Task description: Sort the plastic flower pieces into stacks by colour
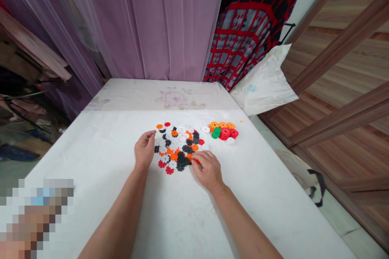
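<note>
A pile of notched plastic snowflake discs [179,139] in white, black, orange and red is spread over the white tabletop. At the pile's left edge is my left hand [144,149], its thumb and fingertips pinched together; whatever they may hold is too small to make out. My right hand [209,168] reaches in at the lower right of the pile, fingers closed on an orange snowflake disc [197,161] that they partly cover. Black discs [182,162] lie just left of those fingertips.
Right of the pile sit joined discs in orange [222,125], red [225,133] and green [216,132]. A white bag [264,83] leans at the table's [91,162] far right corner. Purple curtains [164,24] hang behind; wooden doors [340,89] stand right. The lower left is pixelated.
</note>
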{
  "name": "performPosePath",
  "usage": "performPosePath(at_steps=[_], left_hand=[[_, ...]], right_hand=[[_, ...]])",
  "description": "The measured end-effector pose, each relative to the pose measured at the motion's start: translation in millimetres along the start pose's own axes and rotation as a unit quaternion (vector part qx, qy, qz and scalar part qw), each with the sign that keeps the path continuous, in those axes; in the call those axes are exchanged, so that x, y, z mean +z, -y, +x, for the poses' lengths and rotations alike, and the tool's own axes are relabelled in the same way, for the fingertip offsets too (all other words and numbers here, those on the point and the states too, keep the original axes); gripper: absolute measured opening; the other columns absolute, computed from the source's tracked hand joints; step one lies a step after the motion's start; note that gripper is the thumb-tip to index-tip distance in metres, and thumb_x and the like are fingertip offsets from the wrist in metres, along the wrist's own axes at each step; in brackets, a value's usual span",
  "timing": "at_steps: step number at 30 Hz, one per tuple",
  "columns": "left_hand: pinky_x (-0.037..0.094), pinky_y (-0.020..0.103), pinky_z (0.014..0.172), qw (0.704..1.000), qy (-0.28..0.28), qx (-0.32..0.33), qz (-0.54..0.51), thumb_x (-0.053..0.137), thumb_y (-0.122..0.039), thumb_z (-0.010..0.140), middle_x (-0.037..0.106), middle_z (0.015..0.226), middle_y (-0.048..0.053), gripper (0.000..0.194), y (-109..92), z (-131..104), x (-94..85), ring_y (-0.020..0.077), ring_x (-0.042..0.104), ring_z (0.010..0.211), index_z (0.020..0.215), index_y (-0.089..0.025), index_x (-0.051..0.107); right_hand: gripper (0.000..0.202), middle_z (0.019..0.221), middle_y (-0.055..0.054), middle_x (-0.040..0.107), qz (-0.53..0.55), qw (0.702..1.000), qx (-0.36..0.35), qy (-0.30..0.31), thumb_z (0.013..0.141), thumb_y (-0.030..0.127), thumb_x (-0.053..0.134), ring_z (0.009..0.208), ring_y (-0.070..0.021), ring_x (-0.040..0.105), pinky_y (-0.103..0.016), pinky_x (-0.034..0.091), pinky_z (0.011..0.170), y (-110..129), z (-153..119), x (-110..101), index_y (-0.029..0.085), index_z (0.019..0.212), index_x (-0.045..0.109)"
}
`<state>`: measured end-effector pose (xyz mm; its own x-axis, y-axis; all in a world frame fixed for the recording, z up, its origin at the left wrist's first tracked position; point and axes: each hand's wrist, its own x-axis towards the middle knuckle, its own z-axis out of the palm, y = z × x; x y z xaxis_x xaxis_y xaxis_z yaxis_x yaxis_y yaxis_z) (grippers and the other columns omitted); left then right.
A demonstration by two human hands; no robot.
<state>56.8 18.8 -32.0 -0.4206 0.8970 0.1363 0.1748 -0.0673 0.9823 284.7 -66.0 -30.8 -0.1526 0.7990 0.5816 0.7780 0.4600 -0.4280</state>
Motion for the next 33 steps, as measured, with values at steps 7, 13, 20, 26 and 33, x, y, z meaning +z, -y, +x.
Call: performPosePath(at_steps=[7,13,20,26,33], left_hand=[[0.049,0.029,0.074,1.0,0.016,0.013,0.009,0.056,-0.039,0.078,0.069,0.076,0.003,0.031,-1.5,-1.3,-0.2,0.0191,0.063,0.081,0.095,-0.019,0.072],[0.049,0.029,0.075,1.0,0.02,0.007,0.002,0.057,-0.039,0.079,0.069,0.076,0.003,0.03,1.8,-0.9,0.8,0.019,0.064,0.08,0.095,-0.019,0.071],[0.049,0.029,0.075,1.0,0.018,0.005,-0.004,0.057,-0.04,0.079,0.07,0.081,0.003,0.031,3.0,-0.9,1.4,0.0181,0.064,0.08,0.097,-0.019,0.071],[0.049,0.029,0.076,1.0,0.024,0.01,0.008,0.056,-0.039,0.08,0.071,0.083,0.004,0.03,2.0,-1.6,1.1,0.018,0.064,0.081,0.097,-0.019,0.071],[0.048,0.028,0.073,1.0,0.02,0.008,0.012,0.056,-0.038,0.079,0.07,0.078,0.003,0.029,0.2,-2.3,1.1,0.0182,0.064,0.08,0.096,-0.019,0.072]], right_hand=[[0.03,0.122,-0.005,0.068,-0.011,0.993,-0.079,0.089,0.088,0.026,0.06,0.119,-0.0245,0.052,-0.042,0.044,0.096,20.9,5.4,13.6,0.028,0.117,0.069],[0.024,0.114,-0.003,0.073,-0.011,0.997,-0.04,0.063,0.088,0.02,0.059,0.111,-0.024,0.058,-0.043,0.046,0.094,11.0,-3.7,10.8,0.029,0.105,0.073],[0.021,0.109,-0.004,0.074,-0.007,0.999,-0.021,0.037,0.089,0.019,0.056,0.102,-0.0219,0.062,-0.04,0.049,0.088,4.4,-13.7,-2.9,0.026,0.097,0.074],[0.021,0.11,-0.004,0.073,-0.013,0.999,-0.027,0.019,0.09,0.019,0.054,0.103,-0.0218,0.061,-0.04,0.047,0.09,9.9,-6.9,1.1,0.024,0.098,0.073],[0.028,0.124,-0.002,0.069,-0.039,0.993,-0.048,0.097,0.092,0.024,0.055,0.126,-0.0287,0.049,-0.048,0.035,0.102,22.5,12.3,17.7,0.027,0.117,0.068]])
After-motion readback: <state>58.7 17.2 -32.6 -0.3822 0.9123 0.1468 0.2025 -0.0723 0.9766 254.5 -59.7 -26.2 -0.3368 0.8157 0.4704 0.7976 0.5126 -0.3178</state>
